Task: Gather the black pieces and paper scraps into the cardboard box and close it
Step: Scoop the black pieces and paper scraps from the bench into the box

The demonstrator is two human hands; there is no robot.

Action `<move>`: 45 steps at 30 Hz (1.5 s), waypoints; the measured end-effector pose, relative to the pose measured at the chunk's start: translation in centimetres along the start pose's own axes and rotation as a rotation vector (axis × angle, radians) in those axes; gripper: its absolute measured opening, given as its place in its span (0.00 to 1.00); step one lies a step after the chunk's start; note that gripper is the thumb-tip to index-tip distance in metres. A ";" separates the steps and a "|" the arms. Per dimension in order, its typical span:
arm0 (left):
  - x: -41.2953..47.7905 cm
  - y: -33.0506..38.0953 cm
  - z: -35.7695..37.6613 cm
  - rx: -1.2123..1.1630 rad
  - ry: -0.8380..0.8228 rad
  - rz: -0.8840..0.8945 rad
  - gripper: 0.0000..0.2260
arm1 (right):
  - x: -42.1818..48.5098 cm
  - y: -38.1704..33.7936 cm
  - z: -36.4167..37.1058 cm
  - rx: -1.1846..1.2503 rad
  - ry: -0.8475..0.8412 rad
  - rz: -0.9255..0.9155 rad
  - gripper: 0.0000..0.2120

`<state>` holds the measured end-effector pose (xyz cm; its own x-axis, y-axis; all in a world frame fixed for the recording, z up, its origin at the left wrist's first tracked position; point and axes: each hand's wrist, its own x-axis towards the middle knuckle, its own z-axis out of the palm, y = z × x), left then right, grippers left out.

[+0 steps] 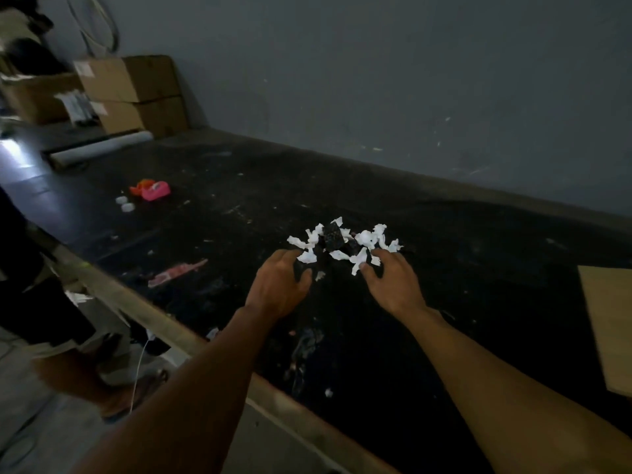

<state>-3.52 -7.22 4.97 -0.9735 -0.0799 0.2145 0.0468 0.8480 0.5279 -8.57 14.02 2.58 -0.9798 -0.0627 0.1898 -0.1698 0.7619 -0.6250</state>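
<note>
Paper scraps (363,238), black pieces (333,237), left hand (278,287), right hand (393,283), blurred labels (83,68)

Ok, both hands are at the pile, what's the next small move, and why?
Probably draw both hands together to scoop: the left hand and right hand flank the loose heap of crumpled white paper scraps and small black pieces on the dark tabletop.
</note>
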 end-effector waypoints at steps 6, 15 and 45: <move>9.0 -4.7 2.6 0.056 -0.057 -0.018 0.21 | 8.9 2.1 5.0 0.046 0.044 0.122 0.21; 17.0 -10.4 11.9 0.051 -0.146 0.041 0.23 | 13.8 5.6 13.4 -0.041 0.047 0.272 0.18; 28.1 -19.3 18.9 0.041 -0.380 0.519 0.17 | 19.4 4.3 22.1 -0.386 0.129 0.261 0.21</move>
<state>-36.02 -15.90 -14.72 -0.8382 0.5313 0.1233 0.5318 0.7461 0.4006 -30.62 1.79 -13.14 -0.9593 0.2244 0.1714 0.1556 0.9266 -0.3425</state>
